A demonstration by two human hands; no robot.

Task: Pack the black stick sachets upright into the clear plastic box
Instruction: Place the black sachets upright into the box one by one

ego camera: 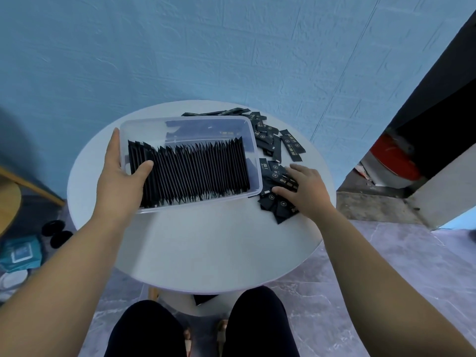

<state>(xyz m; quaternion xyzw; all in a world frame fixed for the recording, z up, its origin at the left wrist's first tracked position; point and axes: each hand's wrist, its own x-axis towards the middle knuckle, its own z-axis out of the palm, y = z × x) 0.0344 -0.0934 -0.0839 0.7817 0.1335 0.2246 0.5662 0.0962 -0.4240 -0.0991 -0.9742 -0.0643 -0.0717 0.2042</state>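
Observation:
A clear plastic box [251, 130] sits tilted on a round white table [206, 248]. Inside it a long row of black stick sachets [198, 171] stands upright, side by side. My left hand [121, 181] grips the box's left end, thumb hooked over the rim against the first sachets. Loose black sachets [275, 143] lie scattered on the table to the right of the box. My right hand [306, 189] rests on the nearer heap of them [275, 204], fingers bent over the sachets; whether it holds one I cannot tell.
The table stands against a blue wall [231, 47]. A wooden piece of furniture [15, 186], a teal packet [22, 253] and dark round objects [55, 231] are on the floor at left. A dark doorway with a red object [394, 158] opens at right. My knees [201, 328] are under the table's front edge.

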